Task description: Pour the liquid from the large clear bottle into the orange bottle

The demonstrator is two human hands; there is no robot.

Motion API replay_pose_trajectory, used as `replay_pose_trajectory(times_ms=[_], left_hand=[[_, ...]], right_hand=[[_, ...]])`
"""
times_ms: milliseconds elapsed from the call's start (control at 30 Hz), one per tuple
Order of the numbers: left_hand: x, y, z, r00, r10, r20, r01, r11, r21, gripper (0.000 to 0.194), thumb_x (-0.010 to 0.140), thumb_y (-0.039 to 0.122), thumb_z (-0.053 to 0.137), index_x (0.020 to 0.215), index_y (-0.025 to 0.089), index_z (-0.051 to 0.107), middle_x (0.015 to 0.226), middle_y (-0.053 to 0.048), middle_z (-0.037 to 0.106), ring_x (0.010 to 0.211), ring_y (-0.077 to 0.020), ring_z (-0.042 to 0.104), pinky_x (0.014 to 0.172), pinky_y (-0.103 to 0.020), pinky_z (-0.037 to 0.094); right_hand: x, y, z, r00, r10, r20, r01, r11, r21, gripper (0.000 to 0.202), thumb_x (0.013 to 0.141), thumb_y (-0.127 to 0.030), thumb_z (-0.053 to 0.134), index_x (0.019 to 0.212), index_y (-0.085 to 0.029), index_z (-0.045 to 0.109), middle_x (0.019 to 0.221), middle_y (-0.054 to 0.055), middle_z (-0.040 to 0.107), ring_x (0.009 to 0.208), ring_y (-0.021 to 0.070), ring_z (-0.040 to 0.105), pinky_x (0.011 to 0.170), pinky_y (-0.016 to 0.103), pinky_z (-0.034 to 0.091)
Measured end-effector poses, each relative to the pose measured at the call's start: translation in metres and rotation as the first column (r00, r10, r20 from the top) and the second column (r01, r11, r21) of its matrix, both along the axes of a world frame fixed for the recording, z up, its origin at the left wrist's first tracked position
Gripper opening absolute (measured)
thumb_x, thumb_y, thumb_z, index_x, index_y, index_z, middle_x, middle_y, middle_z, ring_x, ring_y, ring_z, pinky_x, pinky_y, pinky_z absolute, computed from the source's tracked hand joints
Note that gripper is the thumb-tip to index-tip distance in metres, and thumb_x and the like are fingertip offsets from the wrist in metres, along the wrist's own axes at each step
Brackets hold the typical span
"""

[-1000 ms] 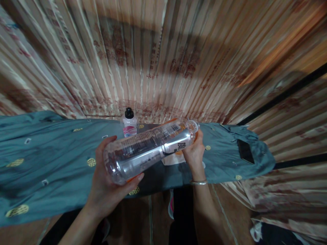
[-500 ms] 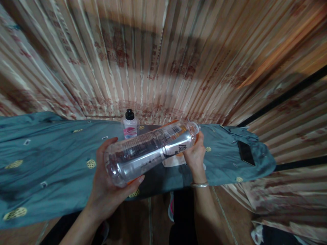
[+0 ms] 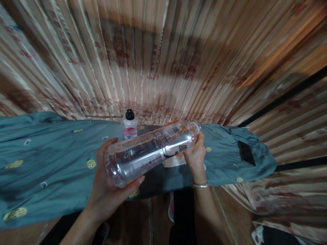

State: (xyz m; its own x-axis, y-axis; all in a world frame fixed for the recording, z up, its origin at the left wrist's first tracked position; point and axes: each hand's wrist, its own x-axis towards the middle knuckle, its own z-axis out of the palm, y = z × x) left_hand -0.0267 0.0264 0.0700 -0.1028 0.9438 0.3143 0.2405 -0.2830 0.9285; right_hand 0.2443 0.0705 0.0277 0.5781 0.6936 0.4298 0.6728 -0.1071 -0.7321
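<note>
A large clear plastic bottle (image 3: 153, 153) with a printed label lies tilted in the air above the cloth, its neck toward the upper right. Around its base, at the lower left, my left hand (image 3: 109, 183) is closed. My right hand (image 3: 196, 153) grips the neck end, its fingers partly hidden behind the bottle. Behind the bottle stands a smaller bottle (image 3: 130, 126) with a black cap and a pink label. Partly covered by the large bottle, a white and orange item (image 3: 175, 161) rests on the cloth; what it is cannot be made out.
A teal cloth with yellow patterns (image 3: 63, 146) covers the narrow surface. A dark phone (image 3: 246, 153) lies at its right end. Behind hangs a pleated curtain (image 3: 153, 61). Black bars (image 3: 286, 98) run along the right side.
</note>
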Motion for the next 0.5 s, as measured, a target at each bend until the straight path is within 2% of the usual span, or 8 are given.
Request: replay_pose_trajectory(times_ms=[200,300,400,500], left_hand=[[0.0029,-0.0014,0.0045,1.000,0.004,-0.002,-0.004,1.000,-0.019,0.089,0.064,0.036,0.090,0.142,0.031,0.048,0.122,-0.003,0.068,0.104,-0.0268,0.074,0.092,-0.044,0.066],[0.0021,-0.0014,0.0053,1.000,-0.002,-0.021,0.002,1.000,-0.019,0.090,0.065,0.036,0.090,0.143,0.031,0.047,0.122,-0.002,0.067,0.104,-0.0249,0.074,0.091,-0.041,0.066],[0.0016,-0.0018,0.0045,1.000,-0.011,-0.019,0.011,1.000,-0.016,0.089,0.066,0.035,0.089,0.144,0.034,0.047,0.126,-0.002,0.066,0.106,-0.0254,0.073,0.093,-0.043,0.066],[0.0015,-0.0022,0.0027,1.000,-0.017,-0.010,0.017,1.000,-0.011,0.084,0.069,0.034,0.087,0.143,0.041,0.048,0.126,-0.001,0.067,0.106,-0.0277,0.074,0.093,-0.048,0.067]], right_hand=[[0.0007,0.0008,-0.0023,1.000,-0.004,0.030,0.003,1.000,0.025,0.069,0.079,-0.044,0.066,0.141,-0.015,0.060,0.110,0.016,0.083,0.096,0.0364,0.081,0.082,0.044,0.065],[0.0005,0.0008,-0.0020,1.000,-0.007,0.029,0.006,1.000,0.015,0.072,0.077,-0.044,0.067,0.143,-0.015,0.059,0.111,0.016,0.083,0.098,0.0373,0.081,0.084,0.046,0.065],[0.0000,0.0005,-0.0001,1.000,-0.008,0.001,0.008,1.000,-0.012,0.075,0.077,-0.046,0.067,0.144,-0.015,0.058,0.115,0.018,0.082,0.104,0.0401,0.080,0.088,0.050,0.065],[0.0001,0.0004,0.0005,1.000,0.002,-0.001,-0.002,1.000,-0.003,0.073,0.077,-0.045,0.067,0.143,-0.015,0.058,0.116,0.018,0.082,0.104,0.0390,0.080,0.088,0.048,0.065]])
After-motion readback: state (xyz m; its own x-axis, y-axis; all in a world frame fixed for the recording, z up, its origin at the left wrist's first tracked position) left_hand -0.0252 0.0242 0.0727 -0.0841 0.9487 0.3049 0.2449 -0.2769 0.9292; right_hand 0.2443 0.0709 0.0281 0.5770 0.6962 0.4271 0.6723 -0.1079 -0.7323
